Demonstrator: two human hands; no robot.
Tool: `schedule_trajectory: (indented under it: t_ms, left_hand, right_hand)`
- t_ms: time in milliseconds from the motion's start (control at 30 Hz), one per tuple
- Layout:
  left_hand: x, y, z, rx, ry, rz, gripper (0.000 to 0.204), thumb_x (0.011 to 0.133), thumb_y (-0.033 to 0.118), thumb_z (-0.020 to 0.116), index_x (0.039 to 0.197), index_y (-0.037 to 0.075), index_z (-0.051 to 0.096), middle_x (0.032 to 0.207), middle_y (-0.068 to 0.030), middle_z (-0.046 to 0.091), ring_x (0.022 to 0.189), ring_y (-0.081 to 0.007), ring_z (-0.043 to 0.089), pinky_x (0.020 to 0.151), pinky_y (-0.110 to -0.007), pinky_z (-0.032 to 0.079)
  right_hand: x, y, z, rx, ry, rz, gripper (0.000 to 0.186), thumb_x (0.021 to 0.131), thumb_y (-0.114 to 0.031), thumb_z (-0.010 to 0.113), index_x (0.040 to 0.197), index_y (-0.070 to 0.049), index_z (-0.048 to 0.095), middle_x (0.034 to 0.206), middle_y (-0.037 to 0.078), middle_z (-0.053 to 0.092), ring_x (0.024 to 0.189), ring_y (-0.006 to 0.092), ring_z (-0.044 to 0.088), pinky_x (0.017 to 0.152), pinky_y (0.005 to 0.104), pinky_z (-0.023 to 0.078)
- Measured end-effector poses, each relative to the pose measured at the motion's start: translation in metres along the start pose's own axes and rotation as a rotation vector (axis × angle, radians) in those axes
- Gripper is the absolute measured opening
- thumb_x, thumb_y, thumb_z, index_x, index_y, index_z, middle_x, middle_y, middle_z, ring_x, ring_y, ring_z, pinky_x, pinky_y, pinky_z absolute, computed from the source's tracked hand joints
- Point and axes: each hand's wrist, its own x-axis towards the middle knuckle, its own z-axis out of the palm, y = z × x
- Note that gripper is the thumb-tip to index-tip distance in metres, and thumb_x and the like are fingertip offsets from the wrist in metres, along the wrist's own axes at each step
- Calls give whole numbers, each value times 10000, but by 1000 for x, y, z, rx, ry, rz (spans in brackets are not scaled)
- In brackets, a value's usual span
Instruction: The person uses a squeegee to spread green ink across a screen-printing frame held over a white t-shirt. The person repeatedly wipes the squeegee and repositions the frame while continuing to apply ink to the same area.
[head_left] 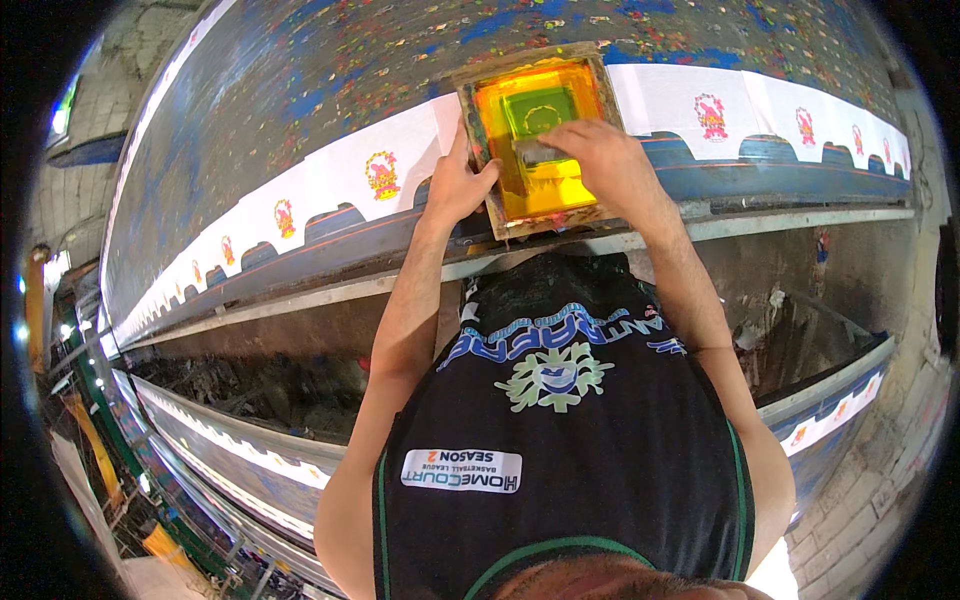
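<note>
Fingers [570, 130] of right hand [612, 168] closed on a small grey squeegee [530, 153], over yellow mesh [560, 192]. Left hand [460, 185] holds the wooden frame [560, 222] at its left rim, thumb spread from index. Frame sits at the tabletop [350, 90]'s near edge, white printed pieces [400, 150] along that edge on both sides. Probably best: squeegee level, pressure even, frame pinned flat, no sideways slip. Can't tell how the work beneath the mesh lines up.
</note>
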Motion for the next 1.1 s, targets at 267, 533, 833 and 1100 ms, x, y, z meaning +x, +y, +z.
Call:
schedule_trajectory:
  t_ms: [267, 533, 833, 1100]
  left_hand:
    - [-22, 28, 1, -36, -64, -148, 1067, 983, 405, 733, 1801, 73, 132, 1079, -220, 831, 657, -331, 778, 732, -441, 665]
    - [-29, 28, 4, -260, -13, -140, 756, 1164, 453, 549, 1795, 147, 266, 754, -102, 734, 549, -196, 711, 461, -335, 590]
    - [-27, 24, -4, -322, 54, -193, 690, 1152, 421, 636, 1762, 210, 394, 704, -39, 689, 454, -115, 610, 411, -303, 510]
    - [-19, 17, -6, -295, 9, -208, 719, 1136, 380, 663, 1749, 121, 391, 759, -79, 735, 514, -130, 661, 462, -315, 566]
  right_hand:
    - [73, 40, 28, -54, 104, -109, 406, 954, -25, 676, 1335, -128, 775, 1243, 144, 792, 1204, 369, 735, 1024, 504, 603]
    - [35, 17, 13, -69, -200, -106, 406, 947, 22, 635, 1304, -108, 779, 1254, 125, 787, 1217, 356, 729, 1048, 496, 592]
    - [-36, -25, 7, 35, -218, -169, 399, 875, -9, 726, 1258, -102, 792, 1217, 80, 776, 1175, 325, 730, 1049, 459, 591]
    - [-3, 17, 12, -100, 111, -65, 487, 863, 113, 649, 1285, -79, 798, 1270, 125, 795, 1185, 347, 732, 1033, 474, 616]
